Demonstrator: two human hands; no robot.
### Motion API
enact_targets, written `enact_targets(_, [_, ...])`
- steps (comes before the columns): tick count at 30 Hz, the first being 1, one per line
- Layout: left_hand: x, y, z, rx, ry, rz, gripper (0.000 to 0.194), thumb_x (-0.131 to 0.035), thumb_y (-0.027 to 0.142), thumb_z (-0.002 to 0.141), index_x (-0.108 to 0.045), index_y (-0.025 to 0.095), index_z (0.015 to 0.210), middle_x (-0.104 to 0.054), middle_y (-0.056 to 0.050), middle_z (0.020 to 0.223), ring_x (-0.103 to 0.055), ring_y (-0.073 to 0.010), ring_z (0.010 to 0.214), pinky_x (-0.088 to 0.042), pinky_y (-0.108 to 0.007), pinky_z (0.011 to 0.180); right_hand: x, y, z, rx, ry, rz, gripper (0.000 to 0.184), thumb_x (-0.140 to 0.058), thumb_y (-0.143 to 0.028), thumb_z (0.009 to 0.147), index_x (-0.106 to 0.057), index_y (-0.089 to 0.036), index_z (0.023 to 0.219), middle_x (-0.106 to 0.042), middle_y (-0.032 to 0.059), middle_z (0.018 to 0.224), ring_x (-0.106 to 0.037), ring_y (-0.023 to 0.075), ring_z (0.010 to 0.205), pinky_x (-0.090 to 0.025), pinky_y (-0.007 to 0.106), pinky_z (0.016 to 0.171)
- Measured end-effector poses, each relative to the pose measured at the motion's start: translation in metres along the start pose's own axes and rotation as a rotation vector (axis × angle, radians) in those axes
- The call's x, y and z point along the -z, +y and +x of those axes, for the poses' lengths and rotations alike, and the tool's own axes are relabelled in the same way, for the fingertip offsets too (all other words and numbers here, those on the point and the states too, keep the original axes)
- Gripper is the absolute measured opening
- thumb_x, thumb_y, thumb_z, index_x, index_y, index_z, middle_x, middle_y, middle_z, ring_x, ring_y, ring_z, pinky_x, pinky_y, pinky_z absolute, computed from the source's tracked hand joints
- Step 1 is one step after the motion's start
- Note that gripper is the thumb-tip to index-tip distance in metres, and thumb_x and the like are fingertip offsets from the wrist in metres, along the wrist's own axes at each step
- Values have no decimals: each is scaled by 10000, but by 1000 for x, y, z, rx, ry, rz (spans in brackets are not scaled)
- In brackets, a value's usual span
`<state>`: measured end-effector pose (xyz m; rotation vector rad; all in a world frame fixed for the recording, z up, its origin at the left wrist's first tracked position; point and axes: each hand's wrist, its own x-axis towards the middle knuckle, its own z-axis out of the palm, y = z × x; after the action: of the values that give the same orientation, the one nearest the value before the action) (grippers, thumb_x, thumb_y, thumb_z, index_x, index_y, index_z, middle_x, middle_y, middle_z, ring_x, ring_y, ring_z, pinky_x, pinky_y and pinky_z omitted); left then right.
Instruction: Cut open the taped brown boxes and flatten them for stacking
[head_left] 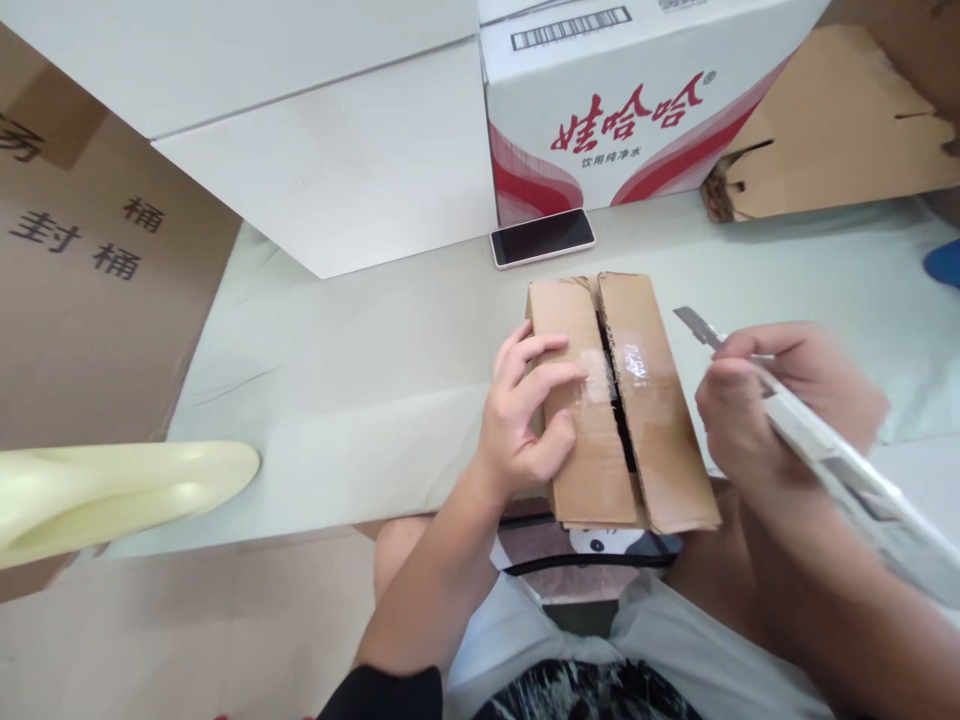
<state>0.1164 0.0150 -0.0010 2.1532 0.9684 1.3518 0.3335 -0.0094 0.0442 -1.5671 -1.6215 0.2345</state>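
A small brown cardboard box [667,430] lies in front of me, at the near edge of the table. Its two top flaps meet along a lengthwise seam that stands parted as a dark gap, with clear tape on both sides of it. My left hand [529,410] rests on the left flap, fingers spread and touching the cardboard. To the right of the box, apart from it, my right hand [772,400] is closed around a utility knife [832,460]. The knife's blade is out and points up and left. Motion slightly blurs this hand.
Behind the box lies a phone [544,238], against a white carton with red lettering [622,130]. A plain white box [360,180] stands left of it. Large brown cartons [90,270] are at far left, near a pale yellow curved object [150,490]. Torn cardboard [847,130] is at back right.
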Motion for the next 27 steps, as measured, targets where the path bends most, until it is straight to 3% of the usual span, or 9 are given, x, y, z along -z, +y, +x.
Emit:
enact_targets(2, [0,1,0,32,-1,-27,234,-496,349,984,-666,240,1103,-658,-110,1312,-622,-293,1320,-379,-634,1279,3,-4,4,-6,102,-65,267,-748,-497,894,-642,-253,881,-602,-50,539,-542,149,422,-413,294,447])
enact_targets(4, [1,1,0,91,2,-81,357,-411,475,1046,-689,250,1045,-667,-105,1317,-586,-312,1383,-385,-629,1279,3,-7,6,37,86,-73,268,-800,-423,849,-689,-235,1004,-732,-22,660,-648,164,488,-518,294,500])
enact_targets(8, [5,-1,-1,164,0,-234,686,-198,702,1045,-730,270,1013,-650,-109,1355,-482,-343,1508,-387,-620,1284,1,-9,8,213,-11,-25,404,-709,-255,907,-656,-255,1308,-838,77,1092,-817,268,972,-652,394,850])
enact_targets(11, [9,0,1,153,-82,-159,646,-375,780,987,-738,249,1033,-629,-136,1367,-488,-364,1499,-369,-626,1298,0,-5,9,310,-164,11,568,-603,-164,930,-575,-306,1479,-776,88,1335,-773,300,1184,-624,460,1001])
enact_targets(13, [12,3,4,116,-146,-74,509,-556,698,954,-743,234,1050,-617,-147,1376,-522,-366,1462,-335,-645,1313,0,-3,10,319,-250,58,660,-536,-129,941,-503,-330,1568,-738,77,1418,-748,295,1247,-608,469,1045])
enact_targets(15, [13,8,6,78,-186,-29,373,-629,566,945,-740,231,1067,-613,-144,1374,-550,-352,1428,-290,-662,1328,0,-2,10,308,-306,100,713,-501,-116,946,-445,-347,1618,-701,65,1479,-716,289,1307,-591,473,1084])
enact_targets(20, [14,18,8,37,-183,-23,339,-711,544,909,-713,228,1030,-598,-147,1393,-483,-394,1481,-276,-714,1306,-4,-7,7,309,-380,53,635,-468,-182,979,-455,-312,1600,-673,105,1508,-599,357,1450,-511,613,1131])
enact_targets(23, [13,19,8,44,-141,-60,239,-604,451,984,-650,220,948,-627,-137,1340,-532,-359,1436,-327,-679,1295,-4,-11,5,338,-396,91,602,-488,-202,974,-460,-320,1564,-714,112,1444,-589,365,1453,-479,646,1123])
enact_targets(27, [10,15,6,142,-13,-176,193,-471,373,1039,-575,232,958,-653,-105,1226,-607,-301,1334,-472,-582,1202,-4,-13,6,311,-364,161,570,-550,-192,936,-483,-336,1484,-817,80,1208,-687,340,1312,-467,627,1104])
